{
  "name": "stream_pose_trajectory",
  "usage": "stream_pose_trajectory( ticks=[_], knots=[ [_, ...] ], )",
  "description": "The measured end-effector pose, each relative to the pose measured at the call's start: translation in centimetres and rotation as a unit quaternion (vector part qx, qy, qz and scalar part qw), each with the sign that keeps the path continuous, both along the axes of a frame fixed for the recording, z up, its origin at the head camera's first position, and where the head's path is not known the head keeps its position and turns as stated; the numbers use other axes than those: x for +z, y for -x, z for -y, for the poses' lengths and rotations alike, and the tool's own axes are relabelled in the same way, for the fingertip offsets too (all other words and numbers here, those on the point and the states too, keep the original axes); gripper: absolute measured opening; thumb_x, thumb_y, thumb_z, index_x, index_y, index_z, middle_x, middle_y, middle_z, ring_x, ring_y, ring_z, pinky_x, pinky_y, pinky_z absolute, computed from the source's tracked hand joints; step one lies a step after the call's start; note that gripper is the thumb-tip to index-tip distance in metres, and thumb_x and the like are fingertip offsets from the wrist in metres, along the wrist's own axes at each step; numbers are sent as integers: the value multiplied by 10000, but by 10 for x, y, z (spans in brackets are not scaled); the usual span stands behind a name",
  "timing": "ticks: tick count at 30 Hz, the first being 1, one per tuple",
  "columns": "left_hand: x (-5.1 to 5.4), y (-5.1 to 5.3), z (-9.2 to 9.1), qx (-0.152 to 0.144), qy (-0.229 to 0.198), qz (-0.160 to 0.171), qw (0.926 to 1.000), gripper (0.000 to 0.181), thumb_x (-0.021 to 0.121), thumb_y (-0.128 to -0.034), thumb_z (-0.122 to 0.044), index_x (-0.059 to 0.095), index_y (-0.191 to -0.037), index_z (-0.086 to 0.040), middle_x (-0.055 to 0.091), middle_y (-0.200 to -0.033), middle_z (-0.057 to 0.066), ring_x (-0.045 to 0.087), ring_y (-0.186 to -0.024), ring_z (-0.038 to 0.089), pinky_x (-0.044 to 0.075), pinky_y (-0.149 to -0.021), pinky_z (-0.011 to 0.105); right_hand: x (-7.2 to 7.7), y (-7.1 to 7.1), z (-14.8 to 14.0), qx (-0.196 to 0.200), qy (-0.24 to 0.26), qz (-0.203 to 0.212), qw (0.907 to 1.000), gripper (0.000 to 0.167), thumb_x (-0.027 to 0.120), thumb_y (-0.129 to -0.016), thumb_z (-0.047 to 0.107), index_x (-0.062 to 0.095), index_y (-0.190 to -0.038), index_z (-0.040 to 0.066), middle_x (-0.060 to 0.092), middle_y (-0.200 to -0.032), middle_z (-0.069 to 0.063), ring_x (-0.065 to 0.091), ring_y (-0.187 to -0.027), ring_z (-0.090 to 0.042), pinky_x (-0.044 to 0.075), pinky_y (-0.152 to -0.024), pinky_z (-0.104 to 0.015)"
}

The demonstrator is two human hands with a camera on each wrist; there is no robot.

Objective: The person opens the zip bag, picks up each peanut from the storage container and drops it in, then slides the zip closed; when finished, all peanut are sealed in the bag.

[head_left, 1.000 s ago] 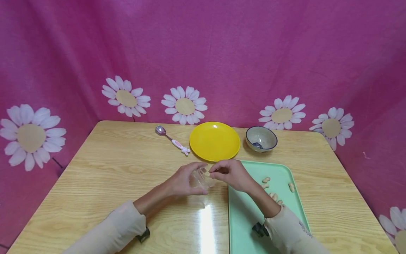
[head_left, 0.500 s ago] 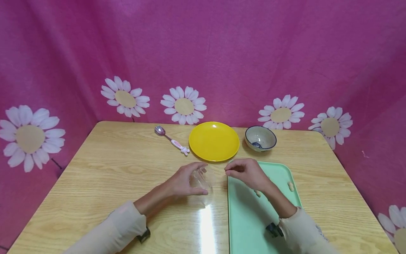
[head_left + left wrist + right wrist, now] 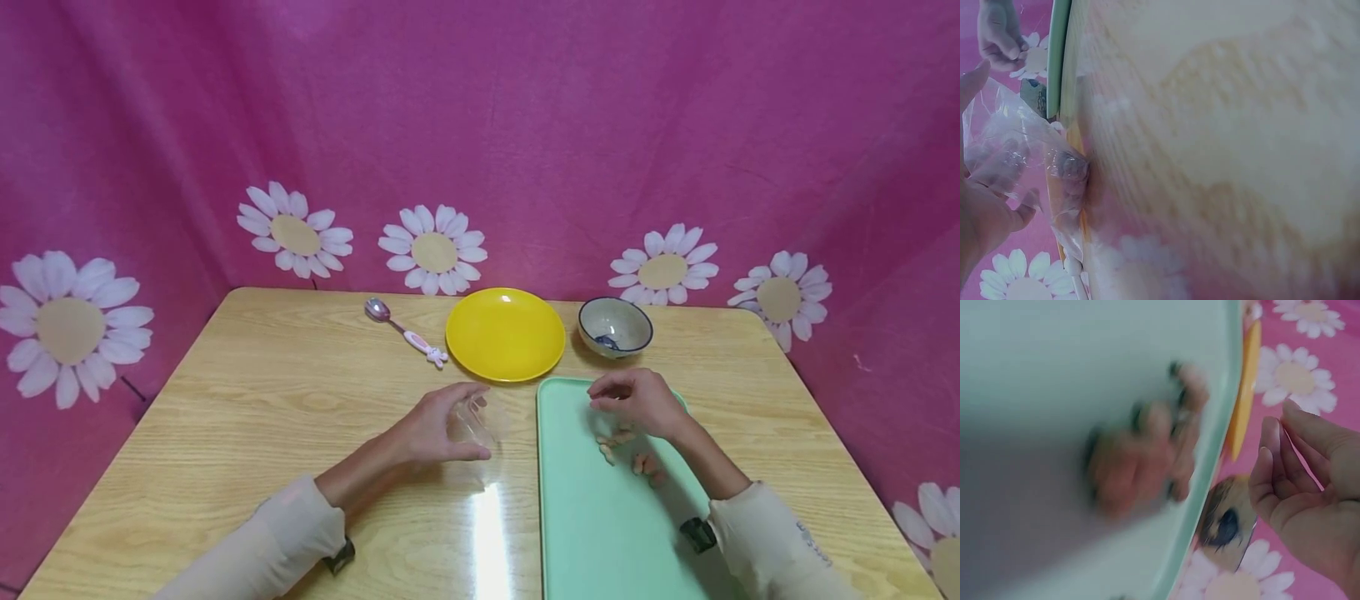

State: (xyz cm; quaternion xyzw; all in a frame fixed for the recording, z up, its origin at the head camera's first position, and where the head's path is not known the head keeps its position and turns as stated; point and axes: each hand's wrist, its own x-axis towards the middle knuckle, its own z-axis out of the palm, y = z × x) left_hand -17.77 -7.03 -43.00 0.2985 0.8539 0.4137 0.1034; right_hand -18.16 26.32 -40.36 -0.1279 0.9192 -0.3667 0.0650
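Note:
My left hand (image 3: 433,431) curves its fingers and thumb round a clear plastic bag (image 3: 476,422) above the table, left of the green tray (image 3: 581,525). Crinkled film of the bag shows beside the fingers in the left wrist view, where its contents are hard to make out. Over the tray's far part hovers my right hand (image 3: 647,406), fingers loosely bent. Nothing shows between those fingers in the right wrist view. Several peanuts (image 3: 647,467) lie on the tray beneath and in front of that hand, some hidden by it; in the right wrist view they are blurred.
A yellow plate (image 3: 506,335) stands behind the bag. To its right is a bowl (image 3: 633,340) with a dark rim, and to its left a spoon (image 3: 407,334) with a rabbit handle. A pink flowered curtain (image 3: 525,150) hangs behind the wooden table (image 3: 300,375).
My right hand has moved from the bag's mouth rightward to above the tray. The pale piece at its fingertips a second ago is no longer seen there. The left hand stays put.

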Motion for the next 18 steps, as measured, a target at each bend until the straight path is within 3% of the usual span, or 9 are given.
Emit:
stream_pose_trajectory(
  ticks=[9, 18],
  knots=[
    [1, 0, 2, -30, 17, 13, 10000, 812, 821, -711, -370, 439, -1386, -131, 609, -1251, 11, 509, -1239, 191, 363, -1094, 430, -5, 9, -34, 81, -448, 684, 9966, 135, 715, -821, 86, 725, -941, 24, 713, -909, -89, 579, -796, -148, 489, -677, -225],
    [3, 0, 3, 45, 156, 105, 9998, 816, 815, -713, -397, 429, -1392, -161, 602, -1265, -4, 498, -1251, 184, 355, -1103, 422, -7, 11, -45, 205, -628, 981, 9930, 120, 725, -801, 50, 734, -920, 37, 712, -888, -81, 579, -770, -151, 491, -677, -248]
  ],
)
